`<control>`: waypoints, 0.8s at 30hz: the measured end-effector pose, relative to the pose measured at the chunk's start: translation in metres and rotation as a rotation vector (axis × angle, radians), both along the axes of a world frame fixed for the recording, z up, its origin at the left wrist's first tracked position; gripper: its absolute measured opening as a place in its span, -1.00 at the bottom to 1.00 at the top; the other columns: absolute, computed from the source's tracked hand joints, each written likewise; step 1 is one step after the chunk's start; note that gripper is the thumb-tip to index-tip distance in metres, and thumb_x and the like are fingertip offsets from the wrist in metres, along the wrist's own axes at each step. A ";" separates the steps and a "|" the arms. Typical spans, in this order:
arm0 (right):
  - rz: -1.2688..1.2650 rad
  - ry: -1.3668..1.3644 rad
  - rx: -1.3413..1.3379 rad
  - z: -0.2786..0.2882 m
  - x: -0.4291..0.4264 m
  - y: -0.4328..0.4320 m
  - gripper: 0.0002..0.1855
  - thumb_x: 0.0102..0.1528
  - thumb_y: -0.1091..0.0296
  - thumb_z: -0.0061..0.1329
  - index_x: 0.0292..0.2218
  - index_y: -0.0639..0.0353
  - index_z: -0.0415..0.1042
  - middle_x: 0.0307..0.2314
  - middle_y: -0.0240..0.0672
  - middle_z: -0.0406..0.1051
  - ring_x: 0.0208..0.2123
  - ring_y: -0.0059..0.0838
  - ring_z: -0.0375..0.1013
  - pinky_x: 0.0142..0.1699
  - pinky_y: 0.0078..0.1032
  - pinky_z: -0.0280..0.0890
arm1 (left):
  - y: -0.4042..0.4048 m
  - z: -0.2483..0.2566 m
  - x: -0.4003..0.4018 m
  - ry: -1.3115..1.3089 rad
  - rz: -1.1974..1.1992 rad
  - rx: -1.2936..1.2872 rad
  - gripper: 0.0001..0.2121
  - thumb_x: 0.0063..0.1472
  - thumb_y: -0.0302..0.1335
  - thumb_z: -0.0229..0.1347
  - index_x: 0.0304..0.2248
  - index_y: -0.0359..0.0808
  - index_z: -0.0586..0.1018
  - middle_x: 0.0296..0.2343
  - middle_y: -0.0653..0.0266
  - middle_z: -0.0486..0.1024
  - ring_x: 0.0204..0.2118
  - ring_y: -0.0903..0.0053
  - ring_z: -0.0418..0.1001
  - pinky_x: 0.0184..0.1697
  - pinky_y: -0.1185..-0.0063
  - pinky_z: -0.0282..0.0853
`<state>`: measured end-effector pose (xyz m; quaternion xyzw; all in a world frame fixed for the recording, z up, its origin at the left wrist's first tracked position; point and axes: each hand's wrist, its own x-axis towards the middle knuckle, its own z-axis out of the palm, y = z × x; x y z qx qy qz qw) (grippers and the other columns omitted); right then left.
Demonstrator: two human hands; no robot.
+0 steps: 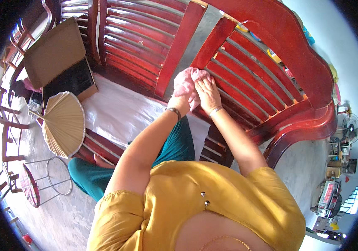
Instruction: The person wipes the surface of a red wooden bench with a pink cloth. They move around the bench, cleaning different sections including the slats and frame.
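A crumpled pink cloth point(187, 81) lies between my two hands, against the slatted back of a red wooden bench point(212, 47). My left hand point(179, 103), with a dark bracelet at the wrist, grips the cloth's lower left part. On the cloth's right side rests my right hand point(208, 94), its fingers extended over the fabric and a thin bracelet at the wrist. The cloth partly hides my left fingers. White plastic sheeting point(116, 109) covers part of the bench seat under me.
To the left, an open cardboard box point(56, 53) and a pleated beige hand fan point(64, 125) rest on the bench. A round stool with a metal frame point(30, 185) stands on the floor. The bench's curved armrest point(295, 125) is at the right, with a standing fan point(351, 128) farther off.
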<state>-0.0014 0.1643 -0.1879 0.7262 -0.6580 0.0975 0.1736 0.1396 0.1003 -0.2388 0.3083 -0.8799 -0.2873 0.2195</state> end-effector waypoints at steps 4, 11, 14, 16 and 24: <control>0.084 -0.298 -0.055 0.043 0.017 -0.001 -0.48 0.11 0.40 -0.33 0.12 0.18 0.16 0.07 -0.08 0.18 0.18 -0.08 0.03 0.27 -0.26 -0.09 | -0.002 0.062 0.017 0.025 0.086 0.109 -0.59 0.10 -0.50 -0.06 -0.01 -0.30 0.35 -0.15 -0.09 0.39 -0.10 0.10 0.38 -0.11 0.30 0.34; 0.334 -0.301 -0.284 0.160 0.053 -0.031 -0.32 -0.02 0.58 -0.17 0.16 0.11 0.11 0.06 -0.05 0.18 0.14 0.01 0.10 0.21 -0.24 0.04 | -0.025 0.149 0.011 0.709 0.341 -0.151 -0.59 0.14 -0.48 -0.04 0.00 -0.37 0.30 -0.21 -0.22 0.36 -0.19 -0.04 0.36 -0.15 0.25 0.31; 0.344 -0.183 -0.290 0.190 0.050 -0.057 -0.35 -0.02 0.51 -0.17 0.14 0.16 0.12 0.01 -0.07 0.24 0.12 -0.05 0.12 0.23 -0.27 0.03 | -0.056 0.178 0.010 0.691 0.322 -0.139 -0.59 0.13 -0.45 -0.03 -0.01 -0.36 0.31 -0.20 -0.20 0.37 -0.17 -0.04 0.35 -0.11 0.25 0.28; 0.279 -0.048 -0.291 0.196 0.042 -0.082 -0.42 -0.01 0.46 -0.14 0.08 0.23 0.19 -0.02 -0.06 0.27 0.12 -0.11 0.13 0.22 -0.32 0.04 | -0.083 0.190 0.007 0.535 0.349 -0.281 -0.62 0.12 -0.43 -0.03 -0.06 -0.36 0.35 -0.18 -0.12 0.38 -0.11 0.01 0.32 -0.02 0.24 0.21; 0.092 0.352 -0.239 0.186 0.024 -0.178 -0.47 0.12 0.32 -0.36 0.10 0.35 0.13 0.05 -0.12 0.19 0.19 -0.26 0.03 0.31 -0.33 -0.23 | -0.179 0.202 0.001 0.144 0.376 -0.564 -0.52 0.07 -0.37 0.00 0.00 -0.38 0.32 -0.04 0.05 0.33 0.07 0.25 0.23 0.14 0.30 0.05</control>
